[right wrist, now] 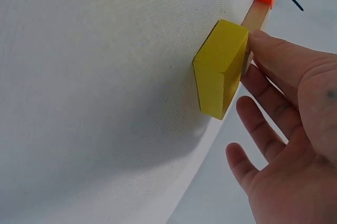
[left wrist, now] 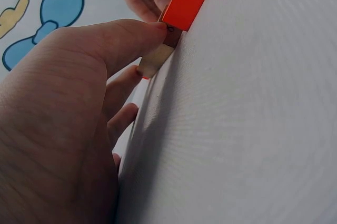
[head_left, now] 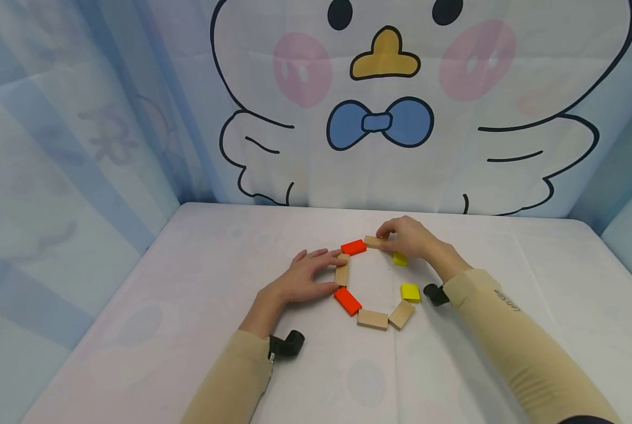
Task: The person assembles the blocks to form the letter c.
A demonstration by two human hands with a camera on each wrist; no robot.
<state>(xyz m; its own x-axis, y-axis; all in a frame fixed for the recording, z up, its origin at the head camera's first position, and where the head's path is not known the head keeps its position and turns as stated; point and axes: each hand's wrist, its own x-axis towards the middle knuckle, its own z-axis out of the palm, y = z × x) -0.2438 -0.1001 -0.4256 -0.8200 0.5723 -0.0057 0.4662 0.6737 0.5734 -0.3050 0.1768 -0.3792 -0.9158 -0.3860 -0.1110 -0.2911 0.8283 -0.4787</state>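
Small blocks form a ring on the white tabletop. At its left side my left hand (head_left: 306,279) holds a wooden block (head_left: 342,272) between thumb and index finger, one at each end. The other fingers spread out beyond it. A red block (head_left: 348,301) adjoins the thumb end, and another red block (head_left: 353,247) lies just past the index fingertip. My right hand (head_left: 412,238) pinches a wooden block (right wrist: 256,16) at the far side of the ring, next to that second red block. Close by its fingers stands a yellow block (right wrist: 218,50), partly covered in the head view.
A second yellow block (head_left: 410,292) and two wooden blocks, one at the near right (head_left: 402,314) and one at the near edge (head_left: 372,320), make up the rest of the ring. A curtain with a cartoon figure (head_left: 379,171) hangs behind the table (head_left: 316,377).
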